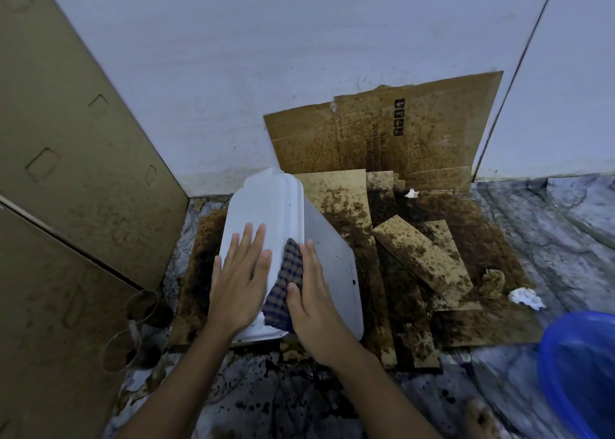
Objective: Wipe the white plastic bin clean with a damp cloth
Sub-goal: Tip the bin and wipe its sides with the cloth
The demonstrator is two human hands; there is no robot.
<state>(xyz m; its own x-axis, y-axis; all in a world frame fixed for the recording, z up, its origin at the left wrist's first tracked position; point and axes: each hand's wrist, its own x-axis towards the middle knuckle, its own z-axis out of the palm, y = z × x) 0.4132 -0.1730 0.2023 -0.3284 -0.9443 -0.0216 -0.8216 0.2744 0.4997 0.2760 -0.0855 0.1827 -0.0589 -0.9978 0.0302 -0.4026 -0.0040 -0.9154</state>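
The white plastic bin lies upturned on stained cardboard, its flat bottom facing up and one side wall sloping down to the right. My left hand rests flat on the bottom, fingers straight and spread. My right hand presses a dark checked cloth against the bin's upper right edge, fingers straight over the cloth. The cloth hangs down between my two hands. Small dark specks dot the side wall.
Soiled cardboard sheets cover the floor right of the bin, with a flattened box against the wall. Crumpled white tissue lies at the right. A blue basin stands at the lower right. Tall cardboard panels and cardboard tubes stand on the left.
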